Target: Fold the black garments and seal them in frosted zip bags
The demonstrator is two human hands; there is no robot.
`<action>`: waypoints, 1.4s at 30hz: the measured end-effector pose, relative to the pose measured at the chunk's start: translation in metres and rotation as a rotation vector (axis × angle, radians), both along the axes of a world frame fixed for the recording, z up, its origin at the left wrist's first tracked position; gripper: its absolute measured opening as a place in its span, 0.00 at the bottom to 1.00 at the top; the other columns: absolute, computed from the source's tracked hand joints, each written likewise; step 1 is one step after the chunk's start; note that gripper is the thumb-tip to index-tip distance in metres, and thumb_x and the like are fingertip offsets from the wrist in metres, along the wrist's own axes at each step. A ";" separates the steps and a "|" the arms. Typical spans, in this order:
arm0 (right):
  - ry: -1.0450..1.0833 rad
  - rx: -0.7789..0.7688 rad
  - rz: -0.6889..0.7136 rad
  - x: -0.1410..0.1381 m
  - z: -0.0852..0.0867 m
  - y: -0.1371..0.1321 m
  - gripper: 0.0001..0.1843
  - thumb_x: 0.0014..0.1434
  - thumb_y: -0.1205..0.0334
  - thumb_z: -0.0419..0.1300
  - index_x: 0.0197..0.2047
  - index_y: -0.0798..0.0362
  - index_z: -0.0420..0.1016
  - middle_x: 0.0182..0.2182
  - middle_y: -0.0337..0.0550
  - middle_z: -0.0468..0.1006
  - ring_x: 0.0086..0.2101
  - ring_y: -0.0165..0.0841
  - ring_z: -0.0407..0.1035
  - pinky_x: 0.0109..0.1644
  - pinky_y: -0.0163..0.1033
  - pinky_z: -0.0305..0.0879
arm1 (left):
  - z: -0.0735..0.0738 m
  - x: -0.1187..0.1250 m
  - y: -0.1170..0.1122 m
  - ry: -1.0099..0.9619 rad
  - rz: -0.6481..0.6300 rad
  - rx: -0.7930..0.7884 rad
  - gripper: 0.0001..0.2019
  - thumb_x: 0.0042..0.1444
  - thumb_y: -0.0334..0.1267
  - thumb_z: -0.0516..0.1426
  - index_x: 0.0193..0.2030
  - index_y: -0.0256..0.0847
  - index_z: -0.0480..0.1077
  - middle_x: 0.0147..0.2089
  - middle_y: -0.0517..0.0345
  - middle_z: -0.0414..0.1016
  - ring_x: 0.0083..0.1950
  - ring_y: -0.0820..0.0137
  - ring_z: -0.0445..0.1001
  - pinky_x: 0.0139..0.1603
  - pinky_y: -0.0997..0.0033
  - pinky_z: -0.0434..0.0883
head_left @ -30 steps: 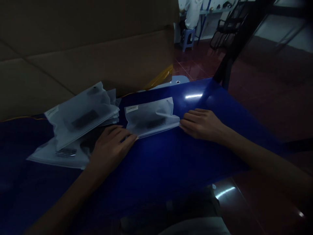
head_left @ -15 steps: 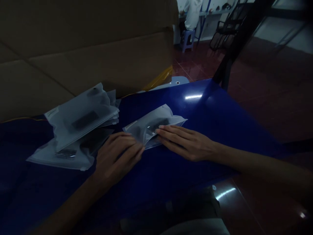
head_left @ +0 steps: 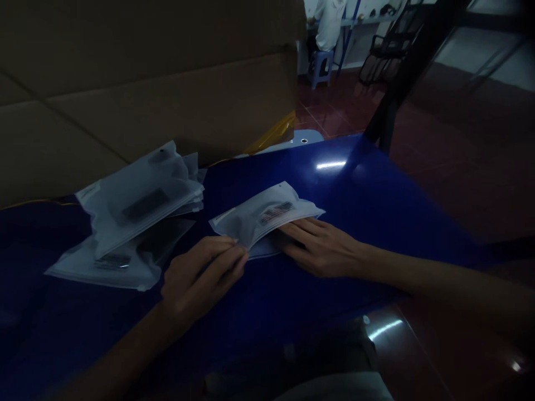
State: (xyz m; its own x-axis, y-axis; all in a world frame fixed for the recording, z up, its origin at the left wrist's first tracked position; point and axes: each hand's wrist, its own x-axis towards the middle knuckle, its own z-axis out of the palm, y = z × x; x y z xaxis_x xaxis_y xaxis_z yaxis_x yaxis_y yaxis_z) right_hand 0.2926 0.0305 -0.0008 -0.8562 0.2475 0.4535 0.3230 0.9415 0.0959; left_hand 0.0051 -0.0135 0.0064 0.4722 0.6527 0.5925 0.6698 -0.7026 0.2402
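Observation:
A frosted plastic zip bag (head_left: 267,209) lies on the blue tabletop, its near side raised into an open mouth. A dark printed patch shows through its upper face. My left hand (head_left: 204,273) is closed, thumb and fingers pinching the bag's left front corner. At the mouth's right part is my right hand (head_left: 326,248), its fingers stretched out and reaching under the upper layer. The bag hides those fingertips, and whether they touch anything inside cannot be seen. Left of my hands rests a pile of similar zip bags (head_left: 142,206) with dark contents.
A large cardboard box (head_left: 175,106) with yellow tape stands behind the bags. The blue tabletop (head_left: 355,195) extends right toward a dark metal post (head_left: 384,117). Farther back, a person (head_left: 330,25) sits on a plastic stool (head_left: 321,67) near a black chair (head_left: 393,47).
My right hand's fingers have gone from lying on top of the bag to underneath its upper layer, which has lifted. My left hand keeps its pinch at the corner.

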 end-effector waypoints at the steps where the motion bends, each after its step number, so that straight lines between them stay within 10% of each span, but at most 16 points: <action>1: -0.026 -0.066 -0.010 0.000 -0.001 0.000 0.15 0.71 0.66 0.55 0.54 0.64 0.77 0.63 0.70 0.71 0.63 0.52 0.68 0.58 0.56 0.75 | 0.000 0.001 -0.001 -0.053 -0.025 0.022 0.12 0.70 0.29 0.52 0.50 0.46 0.74 0.43 0.59 0.82 0.43 0.68 0.82 0.40 0.72 0.81; 11: -0.128 -0.131 -0.070 -0.003 -0.001 -0.001 0.35 0.76 0.42 0.47 0.66 0.65 0.69 0.68 0.68 0.65 0.66 0.54 0.60 0.60 0.58 0.70 | 0.014 0.010 0.002 0.178 -0.070 0.120 0.07 0.69 0.30 0.56 0.50 0.43 0.73 0.43 0.57 0.82 0.42 0.70 0.83 0.36 0.77 0.79; 19: 0.133 0.046 0.004 -0.001 -0.004 0.002 0.21 0.74 0.53 0.55 0.52 0.63 0.79 0.55 0.60 0.78 0.55 0.45 0.70 0.52 0.50 0.77 | 0.010 0.009 0.009 0.428 0.014 0.043 0.22 0.76 0.39 0.47 0.73 0.37 0.59 0.66 0.38 0.72 0.63 0.54 0.78 0.49 0.60 0.83; 26: 0.387 0.142 0.179 -0.001 -0.003 0.003 0.05 0.65 0.75 0.61 0.41 0.62 0.80 0.48 0.58 0.81 0.43 0.37 0.74 0.44 0.39 0.78 | 0.000 -0.008 0.017 0.439 -0.032 -0.214 0.28 0.78 0.48 0.41 0.79 0.43 0.50 0.74 0.48 0.66 0.73 0.58 0.68 0.70 0.52 0.71; 34: 0.417 0.172 0.404 -0.002 0.006 -0.005 0.10 0.64 0.69 0.60 0.31 0.51 0.77 0.42 0.52 0.85 0.33 0.34 0.72 0.32 0.38 0.74 | -0.002 -0.012 0.022 0.463 0.006 -0.321 0.33 0.76 0.57 0.38 0.78 0.41 0.57 0.78 0.45 0.58 0.77 0.51 0.61 0.72 0.43 0.67; 42: 0.446 0.245 0.380 -0.008 0.000 -0.005 0.02 0.64 0.61 0.64 0.39 0.43 0.78 0.38 0.39 0.85 0.39 0.32 0.75 0.47 0.37 0.78 | -0.010 -0.008 0.023 0.447 0.126 -0.328 0.32 0.76 0.56 0.38 0.79 0.42 0.54 0.81 0.43 0.50 0.79 0.47 0.54 0.70 0.38 0.68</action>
